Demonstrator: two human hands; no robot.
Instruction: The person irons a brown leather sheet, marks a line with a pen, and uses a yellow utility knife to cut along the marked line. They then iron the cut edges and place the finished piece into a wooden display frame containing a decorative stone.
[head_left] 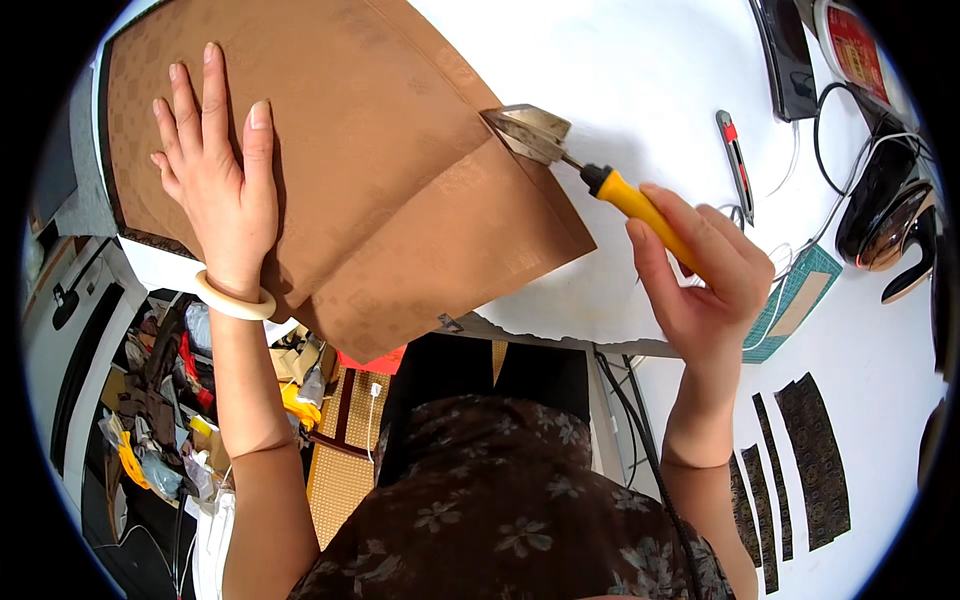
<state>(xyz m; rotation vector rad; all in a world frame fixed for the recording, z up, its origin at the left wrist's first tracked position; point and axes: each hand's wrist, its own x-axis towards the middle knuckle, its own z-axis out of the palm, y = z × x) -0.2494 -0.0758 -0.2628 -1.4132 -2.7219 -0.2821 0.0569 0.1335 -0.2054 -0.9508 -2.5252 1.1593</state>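
A large piece of brown patterned fabric (390,90) lies over the white table, its near edge hanging past the table's front. A crease or folded line runs across it toward the right. My left hand (222,180) rests flat on the fabric's left part, fingers spread, a cream bangle at the wrist. In my right hand (718,275) is a small craft iron (640,207) with a yellow handle and a pointed metal head. That head touches the fabric's right edge, where a corner flap lies folded.
Right of the fabric lie a utility knife (736,160) and a black phone-like device (783,60). A dark clothes iron (900,230), cables and a green cutting mat (815,285) sit farther right. Dark patterned strips (815,465) lie nearer me. Scraps (160,420) heap at lower left.
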